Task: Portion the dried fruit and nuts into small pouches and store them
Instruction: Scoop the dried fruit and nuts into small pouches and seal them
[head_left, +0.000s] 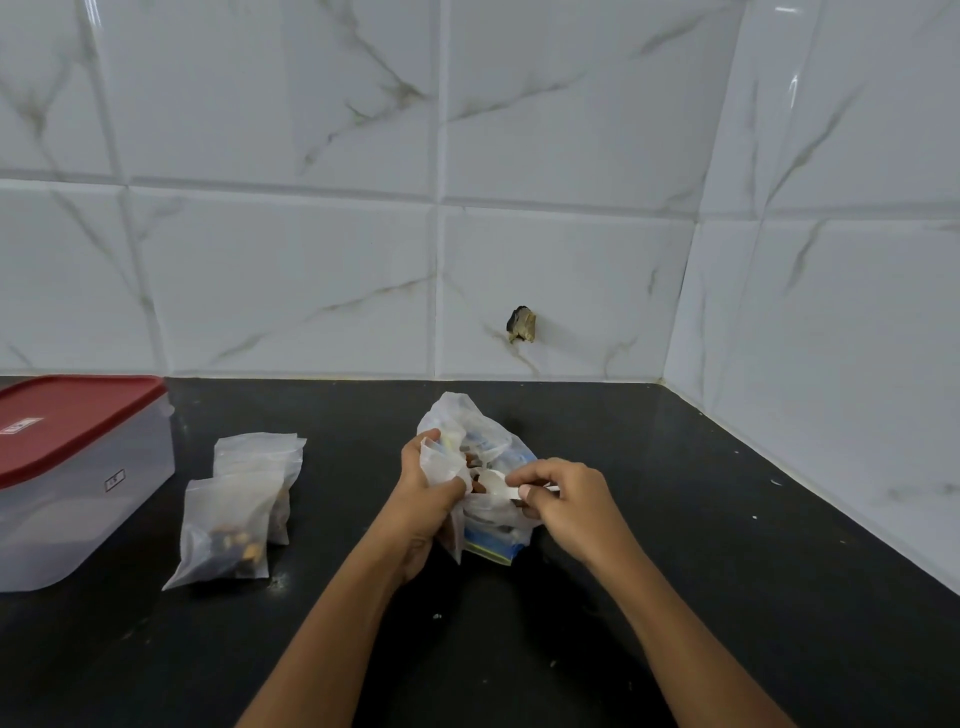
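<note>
A large clear bag of dried fruit and nuts (480, 441) stands on the black counter in the middle of the view. My left hand (428, 493) grips a small translucent pouch (441, 467) at its mouth, right against the big bag. My right hand (561, 499) pinches a white plastic spoon (498, 486), whose bowl holds a few nuts over the pouch's mouth. Two or three filled pouches (236, 514) lie in a small pile to the left, with brown nuts showing at their bottoms.
A clear storage box with a red lid (67, 473) sits shut at the left edge of the black counter (675, 519). White marble-pattern tiled walls (545, 291) close the back and right, forming a corner. Small crumbs dot the counter.
</note>
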